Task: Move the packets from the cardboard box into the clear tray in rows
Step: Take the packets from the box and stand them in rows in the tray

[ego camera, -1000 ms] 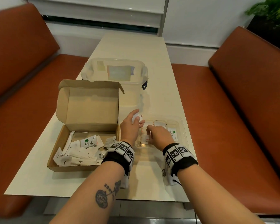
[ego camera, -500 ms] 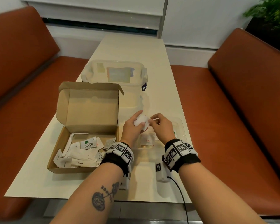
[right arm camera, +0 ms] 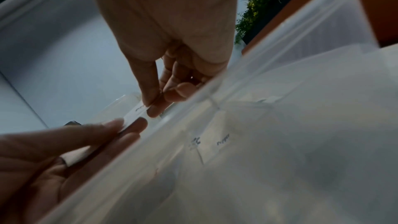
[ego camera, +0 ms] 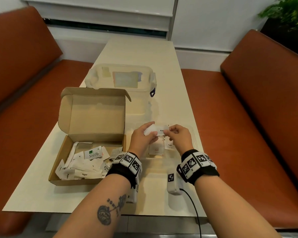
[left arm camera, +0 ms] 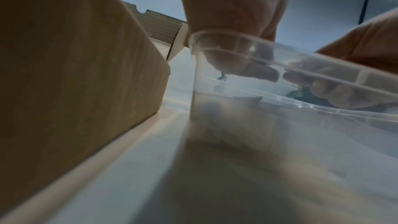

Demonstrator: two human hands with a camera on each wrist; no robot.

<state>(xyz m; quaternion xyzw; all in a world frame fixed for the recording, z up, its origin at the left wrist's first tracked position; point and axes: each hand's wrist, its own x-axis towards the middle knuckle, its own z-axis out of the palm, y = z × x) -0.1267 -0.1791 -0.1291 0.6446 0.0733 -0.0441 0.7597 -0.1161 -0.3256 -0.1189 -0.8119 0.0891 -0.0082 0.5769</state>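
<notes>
Over the clear tray (ego camera: 195,134) we see both hands raised, sharing a small white packet (ego camera: 159,131) printed "Pepper". The left hand (ego camera: 142,137) has its thumb and curled fingers round the packet's left end, with more white paper bunched in the same grip (how many packets it holds we cannot tell). The right hand (ego camera: 178,137) pinches the packet's right edge between thumb and forefinger, its other fingers curled under; the right wrist view shows that pinch (right arm camera: 150,103) close up, just above the tray rim. In the tray below lie at least two flat packets, one Pepper packet (ego camera: 169,146) and a red-lettered one (ego camera: 156,149) beside it. The open cardboard box (ego camera: 91,117) stands just left of the tray on the table (ego camera: 144,54), a loose heap of packets inside, a Stevia packet (ego camera: 93,153) on top
</notes>
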